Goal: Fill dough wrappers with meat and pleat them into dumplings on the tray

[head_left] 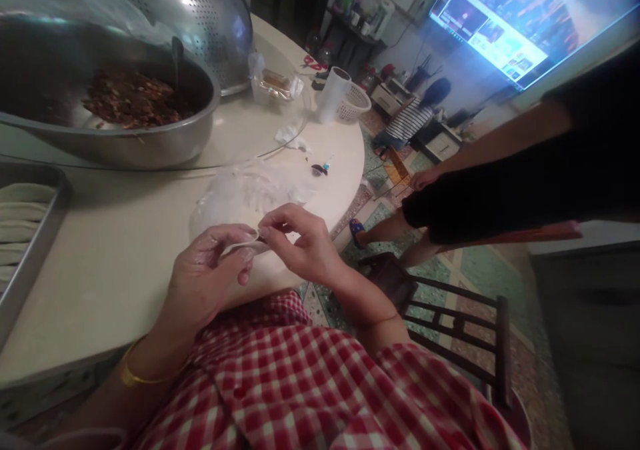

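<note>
Between my two hands, just above the table edge, is a folded dumpling point(246, 245) of pale dough. My left hand point(207, 270), dusted with flour, cradles it between thumb and fingers. With thumb and forefinger, my right hand point(303, 240) pinches the dumpling's right end. Beyond my hands a clear plastic bag point(240, 193) lies on the table. A large steel bowl point(165, 145) at the upper left holds dark chopped filling point(135, 100), with a utensil handle standing in it. At the left edge, a metal tray point(63, 200) carries several shaped dumplings point(23, 213).
A perforated steel colander point(220, 30) stands behind the bowl. Farther along the table point(115, 257) are a plastic box point(274, 87), a white cup point(333, 93) and a small basket point(354, 103). A wooden chair point(455, 327) stands at right; one person stands nearby, another sits farther back.
</note>
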`<state>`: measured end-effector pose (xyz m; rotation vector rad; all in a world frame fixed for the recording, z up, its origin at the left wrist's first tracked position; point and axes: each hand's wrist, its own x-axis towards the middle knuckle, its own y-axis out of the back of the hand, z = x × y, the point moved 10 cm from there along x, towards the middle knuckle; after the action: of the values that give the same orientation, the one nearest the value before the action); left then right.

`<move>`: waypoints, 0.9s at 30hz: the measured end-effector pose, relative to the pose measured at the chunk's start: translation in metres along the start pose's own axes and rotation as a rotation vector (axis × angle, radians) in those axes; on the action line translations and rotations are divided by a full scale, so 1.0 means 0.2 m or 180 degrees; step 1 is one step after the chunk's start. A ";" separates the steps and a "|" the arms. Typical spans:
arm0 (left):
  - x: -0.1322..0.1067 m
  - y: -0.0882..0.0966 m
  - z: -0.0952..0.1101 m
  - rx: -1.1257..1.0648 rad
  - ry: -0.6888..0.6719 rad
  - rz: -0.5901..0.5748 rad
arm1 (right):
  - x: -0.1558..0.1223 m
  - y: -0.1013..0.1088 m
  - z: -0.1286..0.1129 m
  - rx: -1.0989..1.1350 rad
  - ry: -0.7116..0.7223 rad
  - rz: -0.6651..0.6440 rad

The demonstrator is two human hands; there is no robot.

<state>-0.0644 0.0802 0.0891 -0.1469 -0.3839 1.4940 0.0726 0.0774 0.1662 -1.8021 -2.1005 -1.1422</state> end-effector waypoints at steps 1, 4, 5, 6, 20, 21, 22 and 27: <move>0.00 0.00 0.00 0.0052 -0.0055 -0.0049 | 0.00 -0.01 0.00 -0.0006 0.0006 -0.0035; -0.01 0.01 0.02 0.0204 -0.0201 -0.0071 | 0.00 -0.03 -0.01 -0.0047 0.0039 -0.0141; -0.02 0.01 0.03 0.0242 -0.0237 -0.0062 | 0.00 -0.04 -0.01 -0.0049 0.0056 -0.0172; -0.02 0.02 0.03 0.0275 -0.0277 -0.0040 | 0.00 -0.04 -0.02 -0.0043 0.0077 -0.0205; 0.00 0.04 0.06 0.0308 -0.0214 0.0198 | -0.03 -0.06 -0.08 0.0057 0.0445 -0.0305; 0.00 0.04 0.05 0.0336 -0.0154 0.0216 | -0.03 -0.06 -0.08 0.0073 0.0450 -0.0307; 0.00 0.05 0.04 0.0374 -0.0094 0.0221 | -0.04 -0.06 -0.07 0.0089 0.0461 -0.0302; -0.01 0.03 0.05 0.0563 -0.0078 0.0129 | -0.05 -0.05 -0.07 0.0015 0.0579 -0.0179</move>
<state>-0.0739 0.0771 0.0949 0.0042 -0.2682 1.5632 0.0607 0.0612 0.1659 -1.5802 -2.0584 -1.2617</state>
